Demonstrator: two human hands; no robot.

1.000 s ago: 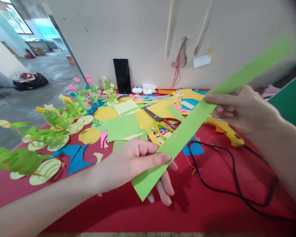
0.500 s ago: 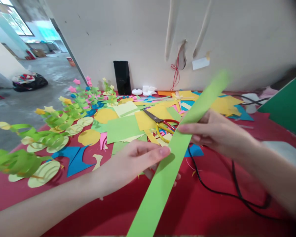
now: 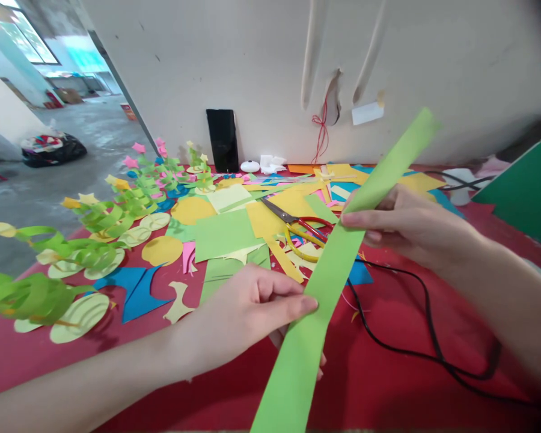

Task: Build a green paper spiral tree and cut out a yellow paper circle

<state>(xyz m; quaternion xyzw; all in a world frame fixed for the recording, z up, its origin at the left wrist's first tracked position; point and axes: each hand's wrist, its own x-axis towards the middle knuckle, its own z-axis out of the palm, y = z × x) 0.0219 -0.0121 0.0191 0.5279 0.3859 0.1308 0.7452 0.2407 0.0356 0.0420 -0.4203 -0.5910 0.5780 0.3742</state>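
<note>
A long light-green paper strip (image 3: 327,288) slants across the view above the red table (image 3: 388,385), its near end running out of the bottom edge. My left hand (image 3: 270,310) pinches the strip at its middle, thumb on top and fingers beneath. Further up, my right hand (image 3: 394,222) grips the same strip between thumb and fingers. Just behind the strip lie scissors (image 3: 293,222) with red and yellow handles, blades pointing away to the left. Around them are green paper sheets (image 3: 225,234) and yellow paper (image 3: 268,218).
Curled green paper plants (image 3: 90,252) with star tops line the left side. A black phone (image 3: 222,141) leans on the wall beside a white oval case (image 3: 250,166). Black cable (image 3: 401,353) loops at right, near a green board (image 3: 523,195). Blue scraps (image 3: 135,288) lie left.
The strip and my right hand have shifted slightly right and up. My left hand has moved a little right and down along with the strip, both hands keeping hold.
</note>
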